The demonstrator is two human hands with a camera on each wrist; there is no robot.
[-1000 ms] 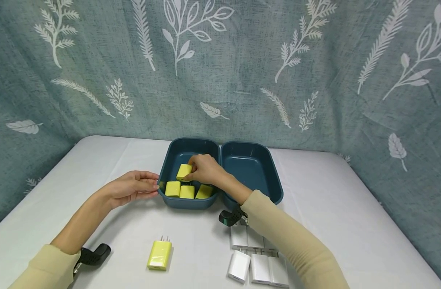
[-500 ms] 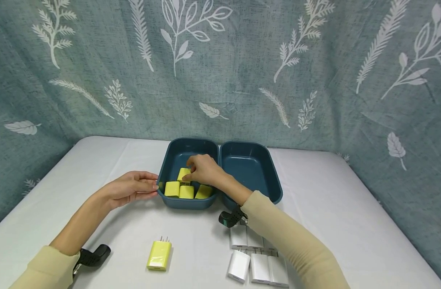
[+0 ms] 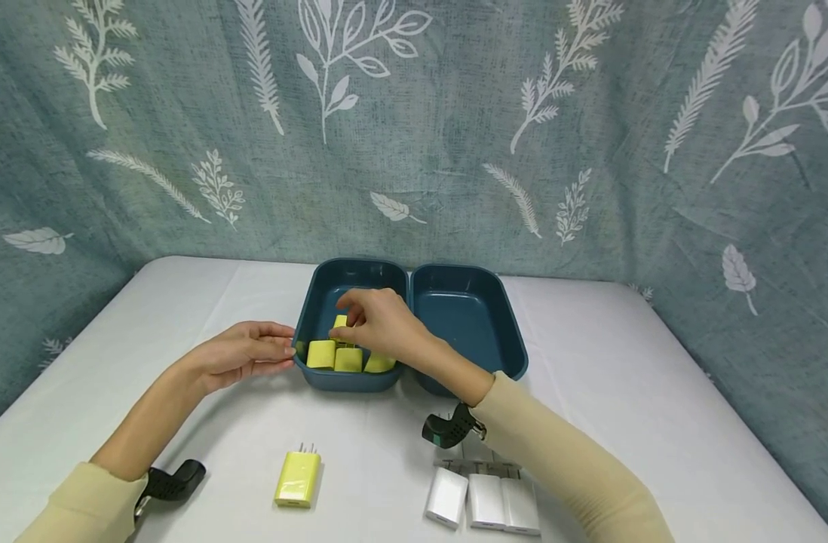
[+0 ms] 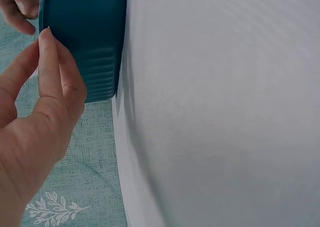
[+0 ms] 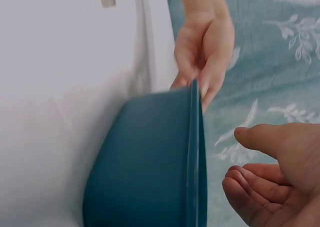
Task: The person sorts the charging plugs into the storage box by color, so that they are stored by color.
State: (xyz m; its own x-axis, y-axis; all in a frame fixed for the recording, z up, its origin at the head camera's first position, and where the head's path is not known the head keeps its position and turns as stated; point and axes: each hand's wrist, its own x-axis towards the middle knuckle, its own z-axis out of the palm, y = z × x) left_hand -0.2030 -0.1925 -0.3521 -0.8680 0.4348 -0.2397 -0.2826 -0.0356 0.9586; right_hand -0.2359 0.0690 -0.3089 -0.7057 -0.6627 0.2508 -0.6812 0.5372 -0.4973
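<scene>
Left hand (image 3: 244, 356): is resting against the left side of the left bin (image 3: 349, 383), its fingers extending fairly straight at the rim, neither clenching nor lifting anything.
Lone yellow charger (image 3: 297, 480): is lying on the white surface (image 3: 366, 452), well apart from the left bin; it is looking like the one yellow piece left to load.
Yellow chargers in left bin (image 3: 321, 355): four are showing, three lining up along the near wall and one (image 3: 341, 322) sitting just behind; the yellow share is appearing mostly done.
Right hand (image 3: 387, 324): is hovering over that rearmost charger; the right wrist view is showing thumb and fingers standing apart with nothing between, so the grasp is reading as released. Whether a fingertip is touching, one cannot tell.
Right bin (image 3: 464, 332): is standing just beside the left bin; neither hand is working inside it.
White chargers (image 3: 446, 498): are lying grouped on the surface, some hiding behind the sleeve (image 3: 563, 460), so the count is staying uncertain; those showing are all lying outside the bins, apparently untouched.
</scene>
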